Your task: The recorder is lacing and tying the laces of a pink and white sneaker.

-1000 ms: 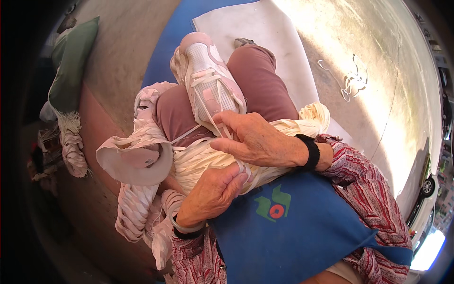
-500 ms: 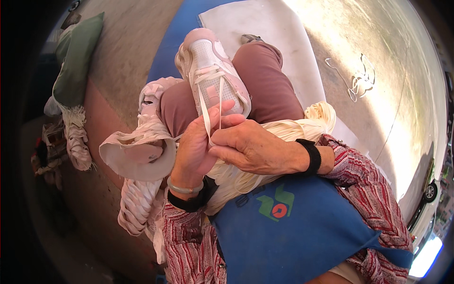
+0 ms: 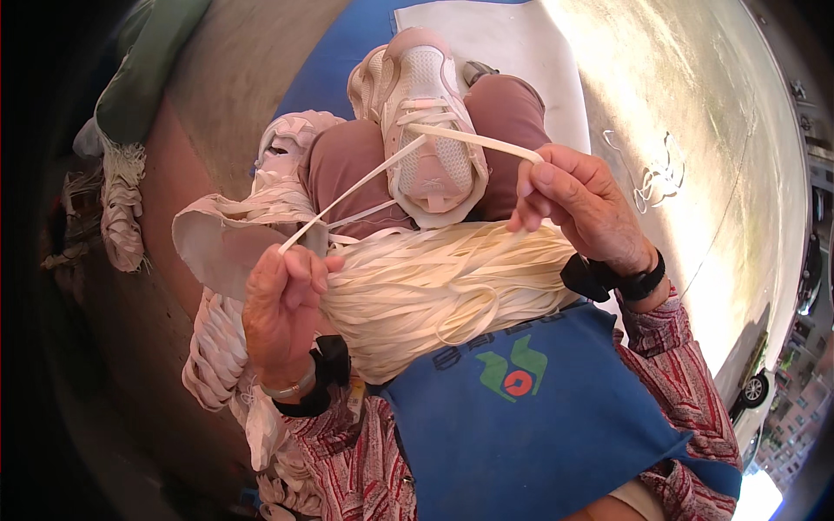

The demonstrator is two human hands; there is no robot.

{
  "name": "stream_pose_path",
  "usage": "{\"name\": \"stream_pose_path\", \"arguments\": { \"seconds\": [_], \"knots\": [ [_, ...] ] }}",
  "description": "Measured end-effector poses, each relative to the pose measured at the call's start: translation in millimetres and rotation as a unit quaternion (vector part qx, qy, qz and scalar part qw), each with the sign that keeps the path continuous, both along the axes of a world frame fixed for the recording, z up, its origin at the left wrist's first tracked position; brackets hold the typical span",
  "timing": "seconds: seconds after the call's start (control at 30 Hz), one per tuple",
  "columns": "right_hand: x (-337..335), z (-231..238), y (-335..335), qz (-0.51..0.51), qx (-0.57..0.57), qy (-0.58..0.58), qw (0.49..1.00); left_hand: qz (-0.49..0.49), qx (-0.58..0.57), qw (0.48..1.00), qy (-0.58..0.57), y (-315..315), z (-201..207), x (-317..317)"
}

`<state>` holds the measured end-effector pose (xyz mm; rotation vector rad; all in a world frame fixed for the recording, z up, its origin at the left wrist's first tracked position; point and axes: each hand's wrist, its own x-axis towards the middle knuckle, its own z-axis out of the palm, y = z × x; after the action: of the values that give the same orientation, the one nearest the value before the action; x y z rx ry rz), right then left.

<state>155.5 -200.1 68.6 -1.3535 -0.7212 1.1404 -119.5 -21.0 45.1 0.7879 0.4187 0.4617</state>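
A white and pink sneaker [image 3: 434, 165] rests between my knees, its toe pointing away from me. White lace is threaded through its upper eyelets, and the two ends spread apart in a V. My left hand [image 3: 282, 300] pinches one lace end [image 3: 347, 193], pulled taut toward the lower left. Over on the right, my right hand [image 3: 591, 195] pinches the other lace end [image 3: 486, 141], stretched out beside the shoe. Below the sneaker, a thick bundle of cream laces [image 3: 434, 286] lies across my lap, on the blue apron [image 3: 539, 417].
Other pale sneakers and shoe uppers [image 3: 217, 339] are strung together at my left. A green sack [image 3: 143, 95] with fringed white material is farther left. White lace scraps [image 3: 660, 178] lie on the concrete at right. A white sheet [image 3: 512, 43] is spread beyond my knees.
My hands were together close above the laces. They have drawn apart, left hand to the lower left and right hand to the upper right, pulling the lace ends wide.
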Motion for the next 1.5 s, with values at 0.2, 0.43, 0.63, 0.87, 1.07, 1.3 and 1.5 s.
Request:
{"name": "stream_pose_path", "arguments": {
  "seconds": [0.2,0.43,0.63,0.87,1.07,1.3,1.5],
  "knots": [
    [23.9,-6.5,-3.2,-0.097,-0.150,0.003,0.984,0.174,-0.037,0.976,-0.126,21.9,21.0,-91.8],
    [41.4,7.2,-10.8,0.000,-0.174,-0.083,0.981,0.366,0.024,0.907,-0.204,57.2,52.5,-172.0],
    [84.5,-22.7,-11.9,-0.066,-0.217,-0.158,0.961,0.432,0.075,0.879,-0.186,64.8,53.6,-182.2],
    [97.2,-42.2,-14.3,-0.147,-0.242,-0.209,0.936,0.245,0.179,0.952,-0.047,39.6,34.8,-127.9],
    [101.8,-61.3,-15.4,-0.141,-0.210,-0.278,0.927,0.065,0.242,0.947,0.203,-0.3,12.7,5.9],
    [97.8,-47.1,-10.9,-0.064,-0.203,-0.324,0.922,-0.027,0.370,0.882,0.290,1.5,-15.0,71.3],
    [84.8,-11.2,-23.1,-0.016,-0.157,-0.065,0.985,-0.059,0.435,0.843,0.311,11.0,-25.2,89.5]
  ]
}}
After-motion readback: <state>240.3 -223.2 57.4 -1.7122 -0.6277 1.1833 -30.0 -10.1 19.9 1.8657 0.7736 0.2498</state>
